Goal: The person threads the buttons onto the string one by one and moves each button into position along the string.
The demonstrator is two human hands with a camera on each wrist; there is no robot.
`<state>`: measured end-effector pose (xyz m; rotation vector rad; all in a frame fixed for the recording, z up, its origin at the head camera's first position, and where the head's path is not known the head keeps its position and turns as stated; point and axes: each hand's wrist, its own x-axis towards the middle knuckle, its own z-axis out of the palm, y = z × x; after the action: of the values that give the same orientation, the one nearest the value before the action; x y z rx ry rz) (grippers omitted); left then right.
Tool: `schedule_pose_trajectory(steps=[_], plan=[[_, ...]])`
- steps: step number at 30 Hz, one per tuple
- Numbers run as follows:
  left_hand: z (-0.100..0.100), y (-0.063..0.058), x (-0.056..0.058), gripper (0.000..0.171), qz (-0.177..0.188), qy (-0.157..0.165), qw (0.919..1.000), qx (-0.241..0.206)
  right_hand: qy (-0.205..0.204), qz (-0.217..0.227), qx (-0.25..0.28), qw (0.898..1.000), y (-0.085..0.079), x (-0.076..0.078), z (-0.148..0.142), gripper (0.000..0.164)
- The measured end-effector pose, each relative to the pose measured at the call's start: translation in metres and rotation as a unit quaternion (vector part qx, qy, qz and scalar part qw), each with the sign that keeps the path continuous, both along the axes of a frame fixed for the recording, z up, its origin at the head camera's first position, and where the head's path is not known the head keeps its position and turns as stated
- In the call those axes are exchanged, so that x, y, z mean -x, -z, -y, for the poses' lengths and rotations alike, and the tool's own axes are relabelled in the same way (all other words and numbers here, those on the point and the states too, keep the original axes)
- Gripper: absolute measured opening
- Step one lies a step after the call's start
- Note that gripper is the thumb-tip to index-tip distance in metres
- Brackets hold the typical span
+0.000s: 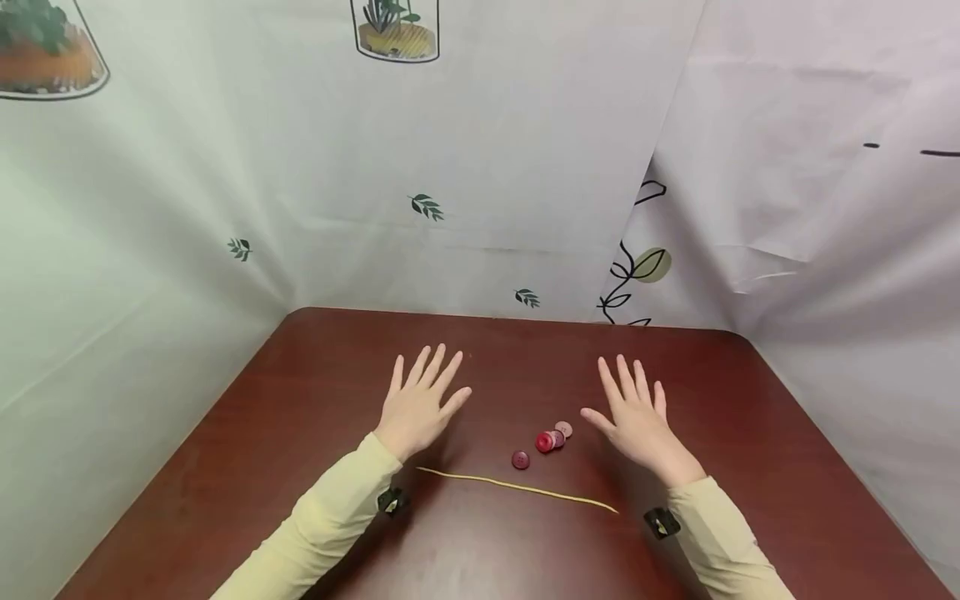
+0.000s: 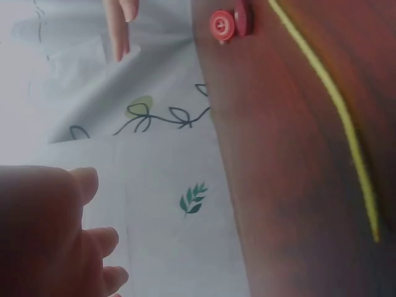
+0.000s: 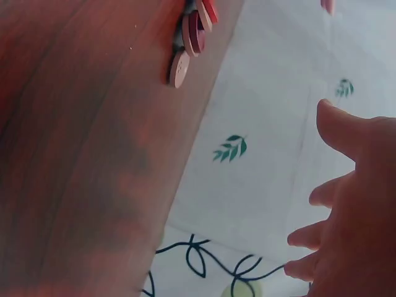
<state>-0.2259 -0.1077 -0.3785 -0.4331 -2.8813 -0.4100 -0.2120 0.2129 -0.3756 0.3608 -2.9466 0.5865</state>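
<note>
My left hand (image 1: 418, 408) hovers over the table with straight, spread fingers and holds nothing. To the right, my right hand (image 1: 636, 421) is spread the same way, also holding nothing. Between them lies a small overlapping cluster of buttons: a red button (image 1: 544, 442), a pale pink button (image 1: 564, 429) and a purplish one between. A dark maroon button (image 1: 521, 459) lies apart, just left of the cluster. Nearer to me a thin yellow cord (image 1: 517, 487) stretches across the table, slightly wavy. In the left wrist view the red button (image 2: 222, 25) shows near the top.
The dark reddish-brown table (image 1: 300, 400) has rounded far corners. A pale cloth (image 1: 480, 150) printed with leaves and plant jars hangs behind it and along both sides. Small black wrist cameras (image 1: 662, 522) sit at both cuffs.
</note>
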Motion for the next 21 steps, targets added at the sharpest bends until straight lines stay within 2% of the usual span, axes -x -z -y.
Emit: schedule_pose_trajectory(steps=[3,5,9,11,13,15,18,21], plan=[[0.002,0.003,0.001,0.063,0.007,0.004,0.9999,0.010,-0.018,-0.019,-0.023,0.999,-0.001,-0.001,0.008,0.079],[0.003,0.004,0.002,0.063,0.015,0.009,0.9998,0.013,-0.036,-0.040,-0.041,0.998,0.000,-0.002,0.015,0.072],[0.002,0.003,0.004,0.060,0.028,0.004,0.9995,0.016,-0.085,-0.066,-0.060,0.992,0.003,-0.008,0.038,0.037],[0.001,0.003,0.003,0.055,0.023,-0.008,0.9995,0.019,-0.118,-0.078,-0.063,0.988,0.005,-0.013,0.055,0.019],[0.001,0.003,0.003,0.049,0.011,-0.019,0.9996,0.018,-0.154,-0.096,-0.072,0.981,0.007,-0.018,0.075,0.007],[0.003,0.003,0.004,0.043,0.003,-0.025,0.9996,0.014,-0.199,-0.115,-0.088,0.969,0.012,-0.021,0.095,0.006],[0.006,0.004,0.004,0.035,0.005,-0.031,0.9995,-0.002,-0.257,-0.115,-0.114,0.953,0.019,-0.023,0.121,0.009],[0.010,0.004,0.002,0.030,0.007,-0.035,0.9993,-0.013,-0.289,-0.111,-0.145,0.940,0.024,-0.021,0.144,0.013]])
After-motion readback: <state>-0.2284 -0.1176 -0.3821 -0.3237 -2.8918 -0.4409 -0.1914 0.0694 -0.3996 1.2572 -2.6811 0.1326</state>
